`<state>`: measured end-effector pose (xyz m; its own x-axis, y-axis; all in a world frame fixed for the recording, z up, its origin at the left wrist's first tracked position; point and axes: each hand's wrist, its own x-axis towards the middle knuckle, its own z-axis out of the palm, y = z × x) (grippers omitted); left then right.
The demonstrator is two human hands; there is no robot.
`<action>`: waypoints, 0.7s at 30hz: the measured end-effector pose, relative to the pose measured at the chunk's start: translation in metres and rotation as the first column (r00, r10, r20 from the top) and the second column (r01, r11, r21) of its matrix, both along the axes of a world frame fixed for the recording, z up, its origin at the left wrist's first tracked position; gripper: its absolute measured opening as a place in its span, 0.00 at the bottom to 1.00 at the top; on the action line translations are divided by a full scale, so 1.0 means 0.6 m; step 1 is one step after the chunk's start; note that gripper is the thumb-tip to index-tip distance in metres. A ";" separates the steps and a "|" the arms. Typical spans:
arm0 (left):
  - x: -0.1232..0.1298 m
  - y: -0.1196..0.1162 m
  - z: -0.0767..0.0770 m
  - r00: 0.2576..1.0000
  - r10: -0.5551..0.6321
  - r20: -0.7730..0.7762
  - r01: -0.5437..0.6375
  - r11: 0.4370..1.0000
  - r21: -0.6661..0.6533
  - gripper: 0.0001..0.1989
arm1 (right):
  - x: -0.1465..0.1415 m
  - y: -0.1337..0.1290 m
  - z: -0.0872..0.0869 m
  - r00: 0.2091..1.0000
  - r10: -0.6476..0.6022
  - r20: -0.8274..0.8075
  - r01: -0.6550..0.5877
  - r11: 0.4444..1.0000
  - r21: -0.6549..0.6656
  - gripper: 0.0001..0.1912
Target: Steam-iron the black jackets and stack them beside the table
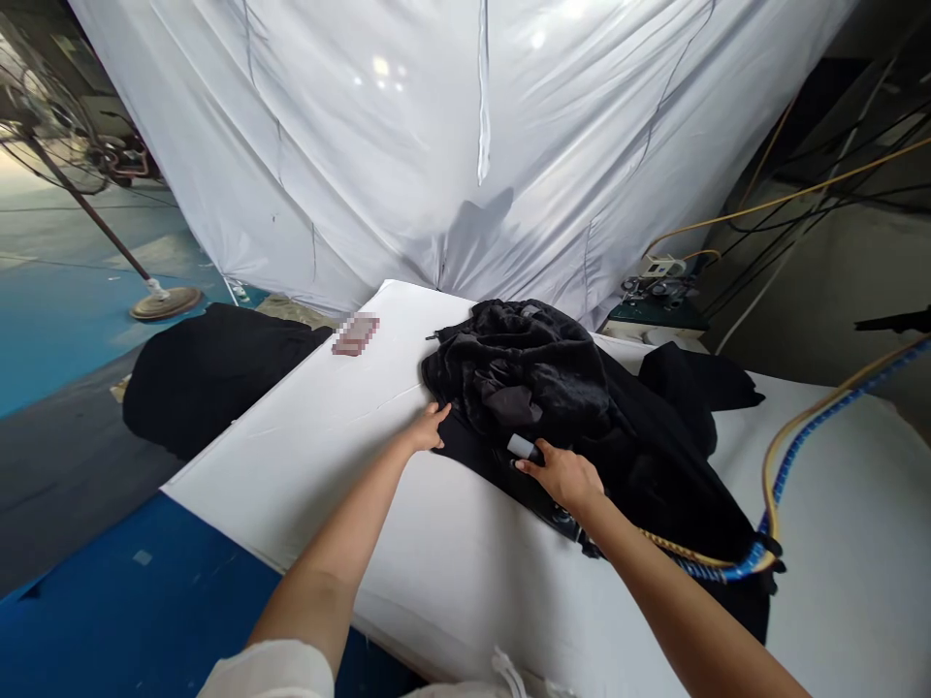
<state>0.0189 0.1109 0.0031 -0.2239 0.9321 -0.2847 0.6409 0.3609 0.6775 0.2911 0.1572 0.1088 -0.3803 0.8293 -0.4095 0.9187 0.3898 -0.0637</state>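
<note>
Left of the counter [291, 475] I see dark cloth [210, 373]. My left hand [431, 428] touches the black garment [560, 368] on the counter; I can't tell whether it pinches. The garment lies bunched, unsmoothed. My right hand [571, 475] is closed round a grey-ended tool [522, 447]. Hoses [777, 485] obstruct the garment's right side.

Garment [611, 397] on table [312, 427], curtain [393, 194] behind; cloth heap [210, 378] beside table's left edge, fan stand [166, 302] behind heap
</note>
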 end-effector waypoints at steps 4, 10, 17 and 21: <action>-0.004 0.021 0.020 0.991 0.109 0.078 -0.116 0.988 0.099 0.28 | -0.028 -0.007 -0.001 1.000 -0.010 -0.007 0.010 1.000 -0.013 0.31; -0.002 0.001 0.004 0.988 0.144 0.050 -0.152 0.965 0.215 0.28 | -0.060 -0.023 -0.006 1.000 0.021 -0.001 -0.021 1.000 -0.010 0.30; -0.011 0.024 -0.002 0.994 0.103 -0.022 -0.092 0.951 0.295 0.33 | -0.095 -0.029 -0.004 0.997 0.074 -0.004 -0.074 0.997 -0.024 0.29; -0.033 0.053 0.005 1.000 -0.005 -0.017 0.009 0.973 0.232 0.34 | -0.116 -0.029 -0.002 0.994 0.113 -0.003 -0.113 0.992 -0.049 0.27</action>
